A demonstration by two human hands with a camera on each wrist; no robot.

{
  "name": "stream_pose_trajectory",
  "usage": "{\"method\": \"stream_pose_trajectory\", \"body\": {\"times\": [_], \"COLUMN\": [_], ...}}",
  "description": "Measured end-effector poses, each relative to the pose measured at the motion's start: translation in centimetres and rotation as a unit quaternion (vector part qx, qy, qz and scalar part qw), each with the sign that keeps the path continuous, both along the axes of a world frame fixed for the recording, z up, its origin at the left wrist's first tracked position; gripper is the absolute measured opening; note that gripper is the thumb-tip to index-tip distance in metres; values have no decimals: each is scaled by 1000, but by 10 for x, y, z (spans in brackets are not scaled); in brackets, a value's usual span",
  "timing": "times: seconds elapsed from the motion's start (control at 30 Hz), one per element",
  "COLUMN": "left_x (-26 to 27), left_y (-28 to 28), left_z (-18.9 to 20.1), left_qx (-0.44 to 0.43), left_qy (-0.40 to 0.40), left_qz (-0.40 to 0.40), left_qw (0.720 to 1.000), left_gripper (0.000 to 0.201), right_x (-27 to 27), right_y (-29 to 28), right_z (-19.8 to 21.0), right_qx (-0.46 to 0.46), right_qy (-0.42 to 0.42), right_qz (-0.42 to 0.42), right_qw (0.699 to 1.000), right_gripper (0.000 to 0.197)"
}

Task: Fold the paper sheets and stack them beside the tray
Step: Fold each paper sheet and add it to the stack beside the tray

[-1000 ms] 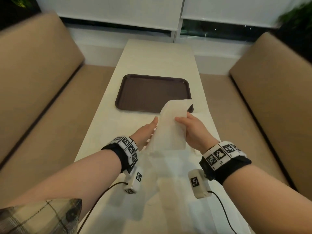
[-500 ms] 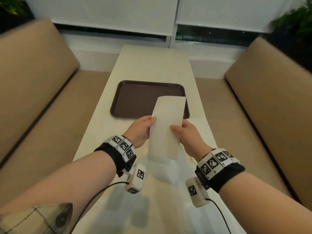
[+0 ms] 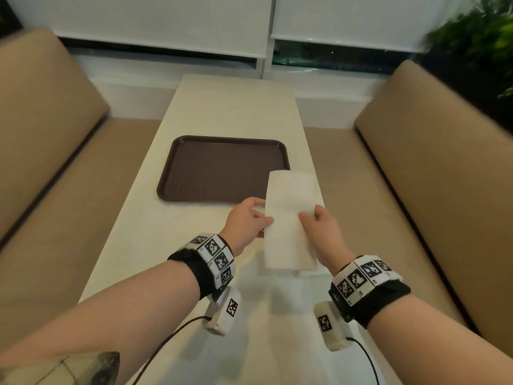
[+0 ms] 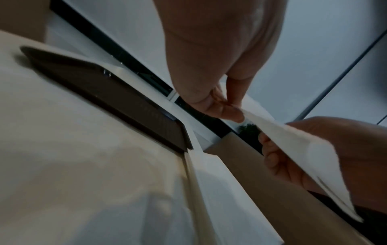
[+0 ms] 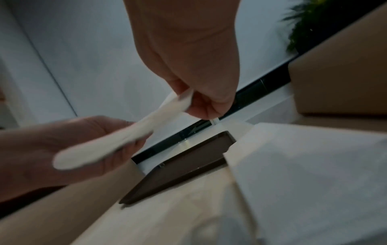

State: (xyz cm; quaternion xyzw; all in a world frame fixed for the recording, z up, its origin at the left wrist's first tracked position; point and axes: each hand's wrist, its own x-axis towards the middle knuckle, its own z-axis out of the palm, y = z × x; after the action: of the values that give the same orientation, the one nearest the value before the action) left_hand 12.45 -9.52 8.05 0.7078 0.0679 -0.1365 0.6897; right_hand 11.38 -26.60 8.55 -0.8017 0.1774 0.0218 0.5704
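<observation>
Both hands hold one folded paper sheet (image 3: 290, 218) in the air above the near half of the cream desk (image 3: 222, 107). The sheet is a long, narrow white strip running away from the person, its far end overlapping the near right corner of the brown tray (image 3: 222, 168) in the head view, its near end hanging free between the wrists.

The left hand (image 3: 247, 220) pinches the sheet's left edge about midway along, thumb on top and fingers curled beneath; in the left wrist view the left hand (image 4: 220, 66) has its grip clamped on a thin corner of the paper (image 4: 303, 154). The right hand (image 3: 322, 234) pinches the right edge, thumb on the upper face, its grip likewise closed on the sheet. In the right wrist view the right hand (image 5: 188, 58) nips the strip (image 5: 117, 139) edge-on, the picture blurred.

The tray lies flat in the middle of the desk with nothing on it. White paper sheets (image 5: 314, 182) lie spread on the desk under the hands, beside the tray's near right corner; how many there are I cannot tell.

Tan padded benches (image 3: 50, 151) flank the desk on both sides, white roller blinds (image 3: 155, 20) hang at the far end, and green foliage (image 3: 483, 37) shows at the upper right.
</observation>
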Motion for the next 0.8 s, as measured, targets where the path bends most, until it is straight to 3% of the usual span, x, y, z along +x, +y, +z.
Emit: {"method": "stream_pose_trajectory", "body": {"times": [0.17, 0.33, 0.47, 0.57, 0.63, 0.7, 0.8], "left_x": [16, 24, 29, 32, 36, 39, 37], "left_y": [-55, -85, -96, -102, -106, -108, -112], "left_z": [-34, -67, -75, -76, -84, -91, -82], "left_qx": [21, 151, 138, 115, 88, 52, 7], "left_qy": [90, 140, 188, 199, 202, 216, 240], "left_qz": [30, -1, -14, -31, -32, -28, -11], "left_qw": [995, 979, 972, 973, 975, 975, 971], "left_gripper": [41, 56, 67, 69, 81, 88, 77], "right_x": [25, 49, 56, 57, 58, 60, 64], "right_y": [-54, -82, -84, -85, -86, -89, -90], "right_z": [-11, -60, -97, -109, -113, -118, -119], "right_qx": [-130, -181, -231, -191, -174, -172, -156], "right_qy": [7, 101, 98, 87, 92, 95, 105], "right_qz": [31, 49, 40, 52, 73, 90, 78], "right_qw": [991, 977, 967, 976, 978, 976, 979], "right_gripper": [12, 36, 50, 68, 76, 80, 73]}}
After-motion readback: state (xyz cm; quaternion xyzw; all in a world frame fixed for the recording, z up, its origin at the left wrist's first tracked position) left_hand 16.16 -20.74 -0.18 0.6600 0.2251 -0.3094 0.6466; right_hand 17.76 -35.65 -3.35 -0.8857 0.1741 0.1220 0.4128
